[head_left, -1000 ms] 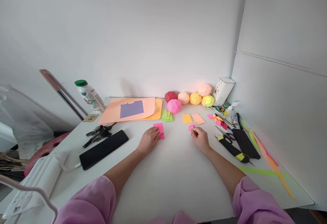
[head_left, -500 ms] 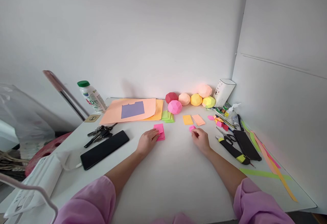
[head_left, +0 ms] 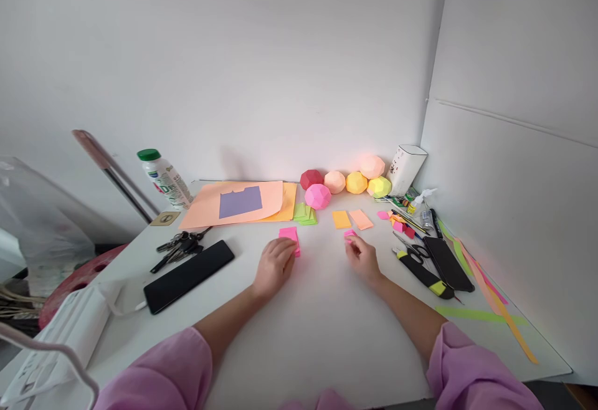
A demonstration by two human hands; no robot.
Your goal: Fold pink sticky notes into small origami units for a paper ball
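My left hand (head_left: pixel 275 265) lies at a small stack of pink paper pieces (head_left: pixel 289 233), its fingers curled over the near side and covering part of it. Between the thumb and fingertips of my right hand (head_left: pixel 363 257) is a small pink paper piece (head_left: pixel 349 233), of which only the far end shows. Beyond the hands lie green paper pieces (head_left: pixel 305 214), a yellow-orange paper piece (head_left: pixel 341 219) and a peach paper piece (head_left: pixel 361 219). A pink faceted paper ball (head_left: pixel 317 196) sits behind the pink stack.
Several more paper balls (head_left: pixel 356 182) line the wall. Left are paper sheets (head_left: pixel 200 210), keys (head_left: pixel 182 246), a black phone-like slab (head_left: pixel 189 276) and a bottle (head_left: pixel 168 179). Right are scissors (head_left: pixel 415 250), a utility knife (head_left: pixel 425 274), a black case (head_left: pixel 448 263) and paper strips (head_left: pixel 481 315).
My left hand has drawn slightly nearer and its fingers have curled more at the pink stack. My right hand keeps its pinch on the pink piece. The view has shifted a little.
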